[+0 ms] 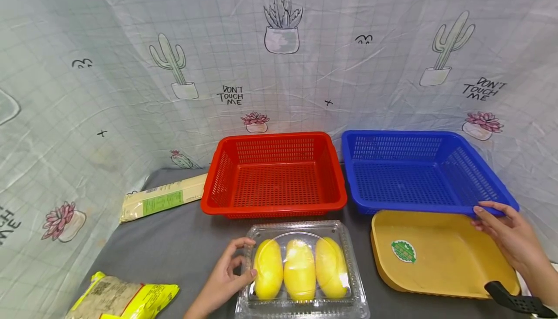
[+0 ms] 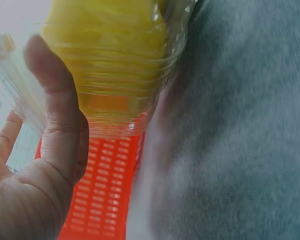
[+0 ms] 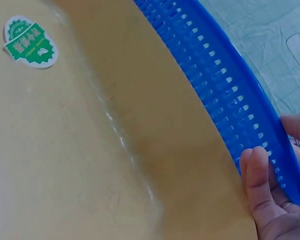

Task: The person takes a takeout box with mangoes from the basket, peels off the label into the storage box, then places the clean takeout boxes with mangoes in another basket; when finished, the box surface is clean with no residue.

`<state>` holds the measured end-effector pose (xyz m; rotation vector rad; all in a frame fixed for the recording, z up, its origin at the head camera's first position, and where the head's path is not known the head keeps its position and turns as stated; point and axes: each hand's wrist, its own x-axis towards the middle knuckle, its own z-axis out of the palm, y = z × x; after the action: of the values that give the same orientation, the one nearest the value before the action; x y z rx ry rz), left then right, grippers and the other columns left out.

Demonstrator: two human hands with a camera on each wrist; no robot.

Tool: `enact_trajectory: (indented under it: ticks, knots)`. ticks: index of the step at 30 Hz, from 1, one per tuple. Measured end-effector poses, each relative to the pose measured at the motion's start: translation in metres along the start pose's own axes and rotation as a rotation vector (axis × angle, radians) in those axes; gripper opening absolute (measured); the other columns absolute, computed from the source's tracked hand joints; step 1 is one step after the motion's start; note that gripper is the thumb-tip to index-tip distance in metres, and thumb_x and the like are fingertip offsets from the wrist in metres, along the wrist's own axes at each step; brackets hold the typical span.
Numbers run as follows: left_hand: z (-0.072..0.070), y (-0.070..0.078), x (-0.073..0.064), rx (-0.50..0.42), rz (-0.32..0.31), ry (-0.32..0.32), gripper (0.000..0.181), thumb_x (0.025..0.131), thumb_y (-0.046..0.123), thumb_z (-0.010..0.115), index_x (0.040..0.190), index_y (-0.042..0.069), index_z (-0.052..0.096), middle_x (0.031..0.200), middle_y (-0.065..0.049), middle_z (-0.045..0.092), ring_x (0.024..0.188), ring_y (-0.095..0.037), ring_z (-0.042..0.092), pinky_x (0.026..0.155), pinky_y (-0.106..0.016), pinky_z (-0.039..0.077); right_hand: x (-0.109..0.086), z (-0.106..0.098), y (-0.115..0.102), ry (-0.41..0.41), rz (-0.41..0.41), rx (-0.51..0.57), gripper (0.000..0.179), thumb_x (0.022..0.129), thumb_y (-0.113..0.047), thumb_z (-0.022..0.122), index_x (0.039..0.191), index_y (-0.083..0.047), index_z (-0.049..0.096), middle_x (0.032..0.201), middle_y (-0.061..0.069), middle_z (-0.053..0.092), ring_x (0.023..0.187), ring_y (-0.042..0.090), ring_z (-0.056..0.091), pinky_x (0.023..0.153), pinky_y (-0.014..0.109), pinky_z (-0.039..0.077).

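Note:
A clear plastic box (image 1: 355, 280) with a ridged rim lies at the front middle, three yellow mangoes (image 1: 299, 273) side by side beneath its clear lid. My left hand (image 1: 228, 273) grips the box's left edge, fingers bent and thumb on the lid; the left wrist view shows the thumb (image 2: 60, 110) against the clear plastic. A blue basket (image 1: 418, 208) stands at the back right. On its front right rim, my right hand (image 1: 507, 234) pinches the edge, the thumb (image 3: 257, 175) inside. A mustard-yellow tray (image 1: 444, 265) with a green sticker sits in front of the basket.
The red basket (image 1: 274, 210) stands left of the blue one. Behind its left side lies a long beige and green packet (image 1: 163, 199). A yellow bag (image 1: 124, 299) is at the front left. A printed cloth (image 1: 305, 81) hangs behind everything, and grey cloth (image 1: 170, 241) covers the table.

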<state>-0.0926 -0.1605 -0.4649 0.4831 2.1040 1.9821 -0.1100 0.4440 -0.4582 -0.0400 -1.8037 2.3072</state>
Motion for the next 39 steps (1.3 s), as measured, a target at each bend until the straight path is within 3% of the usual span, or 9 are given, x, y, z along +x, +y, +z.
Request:
enact_trajectory:
  ticks: [4,8,16,23,30,33,37,39]
  knots:
    - [0.003,0.002,0.000,-0.031,0.058,-0.041,0.050,0.088,-0.004,0.065,0.132,0.000,0.042,0.133,-0.008,0.038,0.083,-0.008,0.056,0.053,-0.023,0.051,0.001,0.000,0.001,-0.021,-0.032,0.002,0.024,0.097,0.006,0.051,0.108,-0.012,0.062,0.085,0.003,0.074,0.069,0.015,0.071,0.064,0.021,0.055]
    - [0.006,0.008,0.000,-0.058,0.113,-0.091,0.050,0.088,-0.006,0.063,0.132,0.001,0.042,0.135,-0.008,0.040,0.084,-0.008,0.055,0.051,-0.022,0.050,0.001,0.001,0.001,-0.016,-0.043,-0.006,0.024,0.097,0.006,0.051,0.108,-0.012,0.062,0.086,0.002,0.075,0.069,0.014,0.071,0.063,0.020,0.055]
    - [0.010,0.019,0.002,-0.050,0.139,-0.121,0.053,0.088,-0.006,0.063,0.134,0.005,0.041,0.140,-0.008,0.038,0.086,-0.011,0.053,0.047,-0.022,0.049,0.000,0.001,0.002,-0.017,-0.057,0.022,0.024,0.097,0.006,0.050,0.108,-0.011,0.063,0.087,0.002,0.075,0.069,0.014,0.071,0.063,0.020,0.055]
    - [0.014,0.026,0.007,-0.039,0.187,-0.103,0.053,0.087,-0.008,0.063,0.134,0.004,0.041,0.139,-0.013,0.037,0.087,-0.013,0.054,0.045,-0.021,0.047,-0.001,0.004,0.001,-0.008,-0.052,0.023,0.023,0.097,0.005,0.051,0.107,-0.012,0.064,0.087,0.001,0.075,0.070,0.014,0.071,0.064,0.020,0.055]
    - [0.021,0.032,0.015,-0.041,0.191,-0.051,0.051,0.088,-0.007,0.062,0.132,0.003,0.040,0.135,-0.019,0.037,0.102,-0.035,0.050,0.050,-0.027,0.052,-0.005,0.010,-0.001,0.014,-0.045,0.028,0.025,0.097,0.006,0.050,0.107,-0.012,0.064,0.086,0.002,0.075,0.069,0.014,0.070,0.063,0.020,0.055]
    - [0.024,0.034,0.020,-0.048,0.220,-0.047,0.051,0.087,-0.008,0.062,0.132,0.001,0.039,0.134,-0.022,0.037,0.104,-0.040,0.047,0.050,-0.027,0.053,-0.006,0.012,-0.002,0.015,-0.047,0.025,0.026,0.097,0.006,0.050,0.106,-0.013,0.065,0.086,0.002,0.075,0.069,0.014,0.070,0.063,0.020,0.055]
    - [0.025,0.037,0.028,-0.049,0.281,-0.057,0.051,0.086,-0.009,0.062,0.131,0.000,0.040,0.133,-0.021,0.038,0.110,-0.037,0.045,0.050,-0.027,0.052,-0.006,0.013,-0.002,0.032,-0.046,0.012,0.025,0.097,0.006,0.052,0.106,-0.013,0.065,0.085,0.001,0.075,0.068,0.014,0.070,0.063,0.020,0.055]
    - [0.025,0.038,0.032,-0.052,0.299,-0.065,0.052,0.086,-0.009,0.062,0.131,0.001,0.041,0.134,-0.019,0.039,0.107,-0.029,0.048,0.048,-0.025,0.050,-0.005,0.014,-0.002,0.037,-0.039,0.009,0.025,0.096,0.005,0.052,0.106,-0.014,0.065,0.084,0.001,0.074,0.068,0.014,0.070,0.063,0.020,0.055]
